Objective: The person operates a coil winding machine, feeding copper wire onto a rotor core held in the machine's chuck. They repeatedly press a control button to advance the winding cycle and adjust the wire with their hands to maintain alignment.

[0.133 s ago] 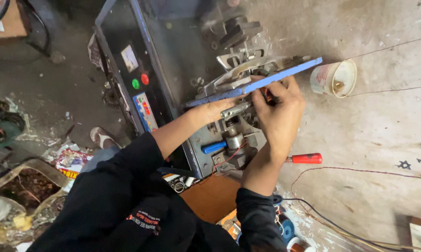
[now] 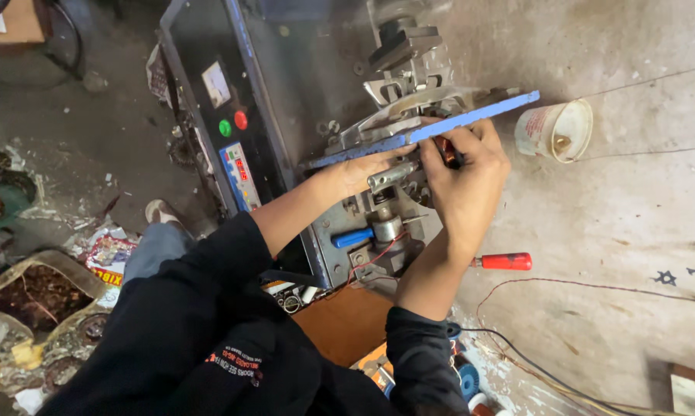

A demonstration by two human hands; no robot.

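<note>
Machine (image 2: 301,115) at centre, on the floor (image 2: 632,231); flat bar (image 2: 424,132) across its right part; both hands under that bar, left hand (image 2: 363,168) left of right hand (image 2: 463,181); cup (image 2: 555,129) right of bar; screwdriver (image 2: 503,262) near right; scrap tray (image 2: 31,296) near left.

A single head-worn camera looks steeply down from close above the person's own arms. The machine (image 2: 309,154) fills the upper centre of the frame, concrete floor (image 2: 632,231) the right, littered ground the left edge.

Stained grey concrete floor (image 2: 640,216) fills the right of the frame. Scraps and litter (image 2: 47,308) crowd the lower left.
</note>
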